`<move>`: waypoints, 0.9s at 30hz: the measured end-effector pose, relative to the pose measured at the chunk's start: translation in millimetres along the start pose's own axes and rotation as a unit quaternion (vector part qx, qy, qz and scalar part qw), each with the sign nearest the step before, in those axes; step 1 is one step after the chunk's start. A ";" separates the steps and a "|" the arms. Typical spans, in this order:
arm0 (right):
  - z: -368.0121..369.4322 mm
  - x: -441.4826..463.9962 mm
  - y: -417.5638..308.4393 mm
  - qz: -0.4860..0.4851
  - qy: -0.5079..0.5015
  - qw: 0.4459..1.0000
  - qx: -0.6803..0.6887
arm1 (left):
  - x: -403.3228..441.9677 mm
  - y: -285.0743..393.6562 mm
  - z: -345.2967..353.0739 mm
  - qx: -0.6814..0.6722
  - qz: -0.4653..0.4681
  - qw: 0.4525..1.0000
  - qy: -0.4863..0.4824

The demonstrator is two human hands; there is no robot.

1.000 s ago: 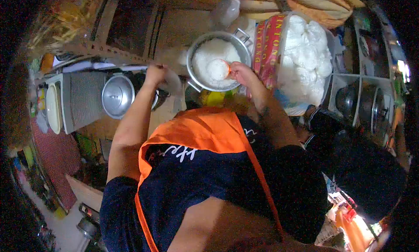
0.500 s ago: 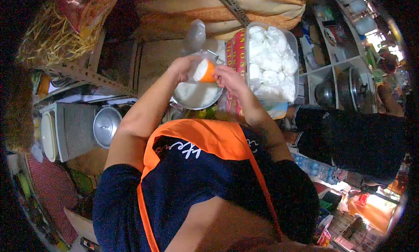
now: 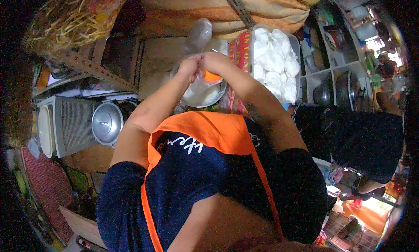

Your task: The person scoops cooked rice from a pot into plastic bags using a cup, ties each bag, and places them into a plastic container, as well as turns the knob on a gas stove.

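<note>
My left hand [image 3: 189, 68] is closed on the edge of a clear plastic bag [image 3: 198, 79]. My right hand [image 3: 214, 62] meets it at the fingertips, its fingers pinched together at the top of the bag. Just below the right hand shows an orange cup [image 3: 212, 77], its upper part hidden; whether it sits inside the bag I cannot tell. Beneath both hands stands a metal pot [image 3: 201, 106] with white powder or grains [image 3: 211, 94] in it. Behind the hands is an upright, cloudy clear plastic bag [image 3: 201, 30].
To the right, a clear plastic tub [image 3: 299, 82] holds several knotted bags of white contents [image 3: 275, 55], beside a red printed sack [image 3: 241, 55]. A lidded metal pot [image 3: 107, 122] and a grey box [image 3: 74, 125] are at left. Another person's dark clothing [image 3: 366, 143] shows at right.
My right hand has moved up and left from the orange cup's side to meet my left hand. The cup, which lay sideways showing white contents, now points downward, partly covered.
</note>
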State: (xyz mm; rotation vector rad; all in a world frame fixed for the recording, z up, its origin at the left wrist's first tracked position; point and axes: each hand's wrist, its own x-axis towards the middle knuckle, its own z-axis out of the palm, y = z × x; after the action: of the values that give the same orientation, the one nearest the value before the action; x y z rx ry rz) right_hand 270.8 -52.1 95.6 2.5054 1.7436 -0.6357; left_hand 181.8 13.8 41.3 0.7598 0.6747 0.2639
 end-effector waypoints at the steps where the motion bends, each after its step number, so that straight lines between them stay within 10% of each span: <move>1: 2.3 1.0 -1.1 0.000 0.001 1.000 0.015 | 0.7 1.1 -2.1 0.038 -0.001 0.999 -0.011; 23: 14.0 -34.8 8.3 0.057 0.078 0.995 0.019 | -27.0 -4.5 26.3 0.036 -0.047 0.998 0.009; 27: -44.7 -48.3 -9.5 0.060 0.081 0.995 0.018 | -32.0 -0.8 27.9 0.198 -0.031 0.975 0.096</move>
State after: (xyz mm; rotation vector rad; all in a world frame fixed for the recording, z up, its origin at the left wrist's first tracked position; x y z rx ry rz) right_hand 262.2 -80.6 155.1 2.7305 1.6241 -0.4732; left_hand 175.5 -16.4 70.4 1.1008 0.9481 0.1457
